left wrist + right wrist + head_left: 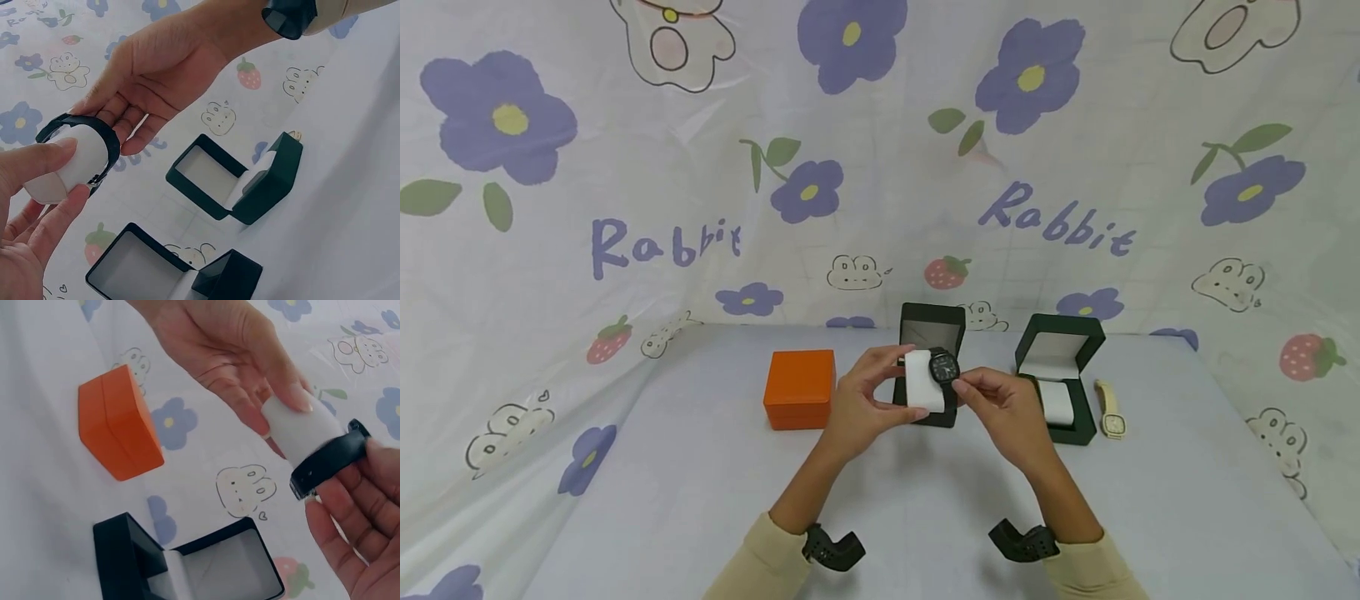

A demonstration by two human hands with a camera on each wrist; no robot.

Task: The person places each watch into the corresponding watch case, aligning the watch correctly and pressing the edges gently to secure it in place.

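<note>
My left hand (859, 408) grips a white watch cushion (922, 385) between thumb and fingers, above the table. A black wristwatch (944, 367) with a dark square-looking dial is looped around the cushion's right end. My right hand (1013, 412) pinches the watch at its lower right edge. In the left wrist view the dark strap (112, 140) wraps the cushion, with a small metal part near the left fingertips. Directly behind the hands stands an open black watch box (931, 313), partly hidden by them.
An orange closed box (801, 390) stands left of the hands. To the right is an open green watch box (1086, 396) with a white cushion (1057, 403) inside. Beside it lies a gold watch (1112, 425). A printed cloth hangs behind the white table (700, 500).
</note>
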